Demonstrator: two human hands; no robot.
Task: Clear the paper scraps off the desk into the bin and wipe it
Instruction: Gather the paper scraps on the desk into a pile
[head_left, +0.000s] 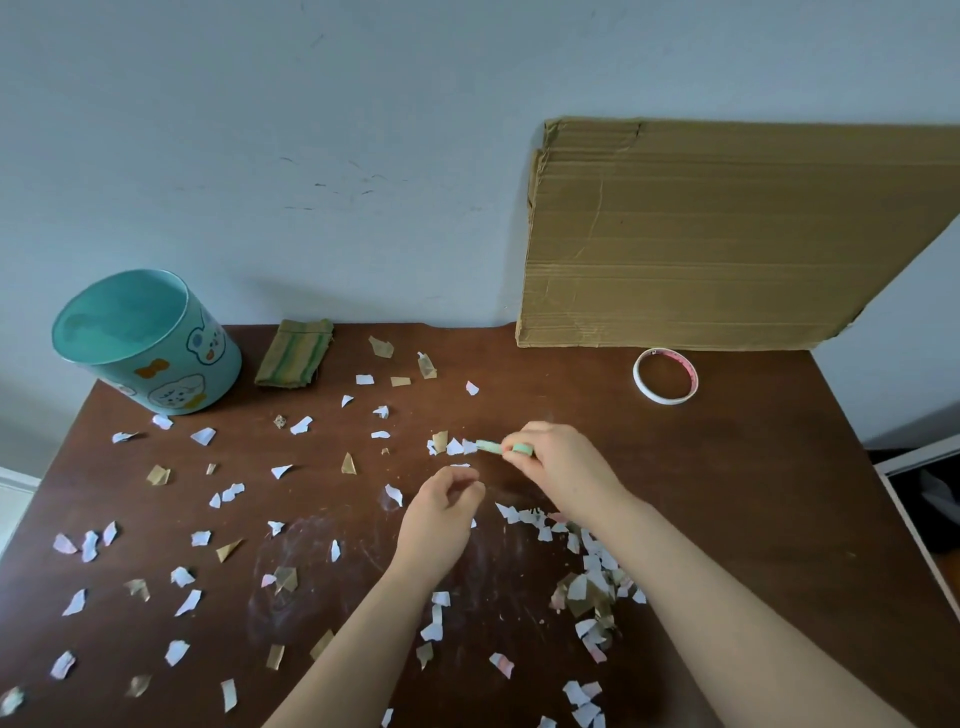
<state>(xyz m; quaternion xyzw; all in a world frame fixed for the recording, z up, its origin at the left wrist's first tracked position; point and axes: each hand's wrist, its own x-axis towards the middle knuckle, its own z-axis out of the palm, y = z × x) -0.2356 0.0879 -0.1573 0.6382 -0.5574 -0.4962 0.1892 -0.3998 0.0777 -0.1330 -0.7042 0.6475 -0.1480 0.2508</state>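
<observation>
From my remote seat, the brown desk (727, 493) fills the lower view, its near edge cut off by the frame. Paper scraps (202, 435), white and tan, lie scattered over most of it, with a thicker heap (587, 587) at four o'clock from the hands, partly hidden under the right forearm.

The right hand (558, 460) sits near the desk's middle, fingers curled and pinching a small green roll (522, 448). A pale green strip (488, 445) runs from it toward nine o'clock and touches a few white scraps. The roll is blurred, and I cannot say for sure what it is.

The left hand (441, 514) hovers just at seven o'clock from the right one, its fingers curled with thumb near forefinger. Whether it grips anything, I cannot tell.

The teal bin (171, 364) stands at the desk's ten o'clock corner, its mouth leaning toward me. Just beside it, toward three o'clock, lies a folded green-striped cloth (294, 353). At one o'clock a cardboard sheet (701, 234) leans on the wall (311, 130), its right end cut off. A white tape ring (666, 399) lies flat below it. At three o'clock, past the desk edge, something white and dark (914, 457) is cropped and unreadable.
</observation>
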